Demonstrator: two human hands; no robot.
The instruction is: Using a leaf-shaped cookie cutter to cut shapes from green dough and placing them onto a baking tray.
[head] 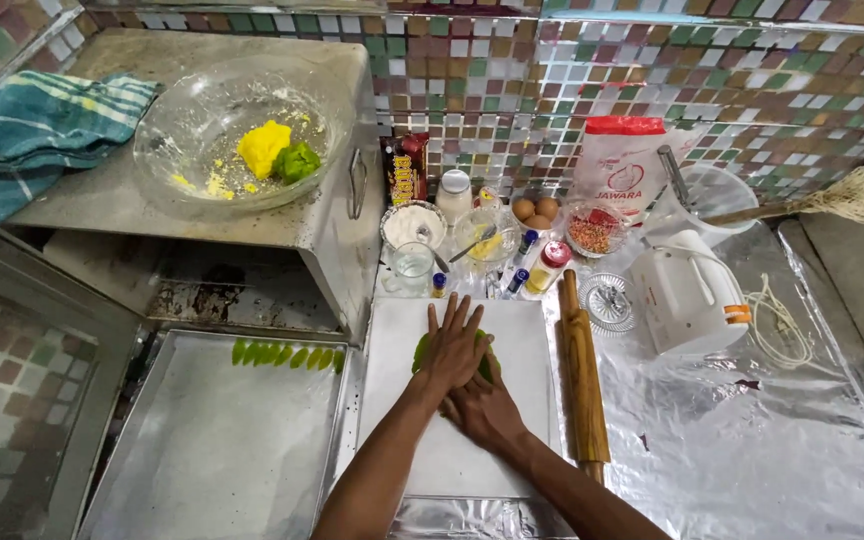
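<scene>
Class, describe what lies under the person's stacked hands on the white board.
Green dough peeks out beside the left hand, which lies over the right hand. Its middle is covered.

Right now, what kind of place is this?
Likely a home kitchen set up for baking. Both hands press green dough on a white board, with a wooden rolling pin beside it, a metal baking tray with green dough pieces, and a mosaic tile wall behind.

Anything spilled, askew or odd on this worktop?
Nothing badly wrong. The clear glass mixing bowl on the metal oven has yellow crumbs smeared on its inside. A few small dark flecks lie on the foil-covered counter. Both hands, left hand over right hand, press green dough on the white board.
</scene>
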